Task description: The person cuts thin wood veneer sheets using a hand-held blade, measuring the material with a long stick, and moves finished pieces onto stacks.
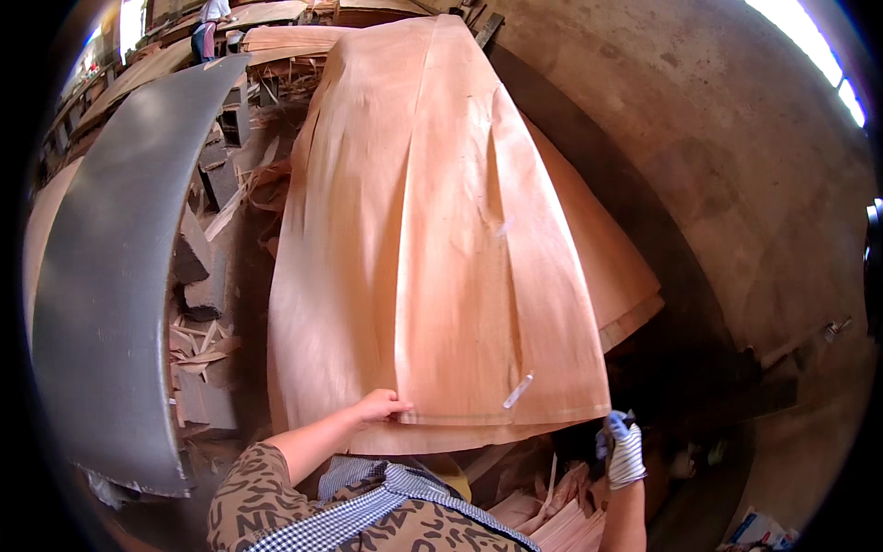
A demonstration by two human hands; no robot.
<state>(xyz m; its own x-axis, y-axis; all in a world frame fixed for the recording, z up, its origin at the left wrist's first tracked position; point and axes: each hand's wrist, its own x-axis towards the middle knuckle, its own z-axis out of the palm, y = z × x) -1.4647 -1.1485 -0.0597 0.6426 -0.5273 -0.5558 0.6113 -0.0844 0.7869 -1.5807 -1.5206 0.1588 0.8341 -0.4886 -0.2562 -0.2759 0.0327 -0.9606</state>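
Note:
A long, thin sheet of pinkish wood veneer (460,304) stretches away in front of me, with lengthwise folds and an uneven near edge. My left hand (382,405) is bare and closed, pinching the near edge beside a long crease. At the right near corner is my right hand (623,449), in a white striped glove with bluish fingers. Its fingers are closed at the veneer's corner; a small dark shape beside them is too unclear to name. A short whitish strip (518,391) lies on the veneer, between my hands.
To the left stands a long grey-topped table (115,267). Dark blocks (207,267) and wood scraps (200,350) lie between it and the veneer. More veneer pieces (561,515) are below my right hand. A bare wall (699,138) rises at right; another person (210,28) stands far left.

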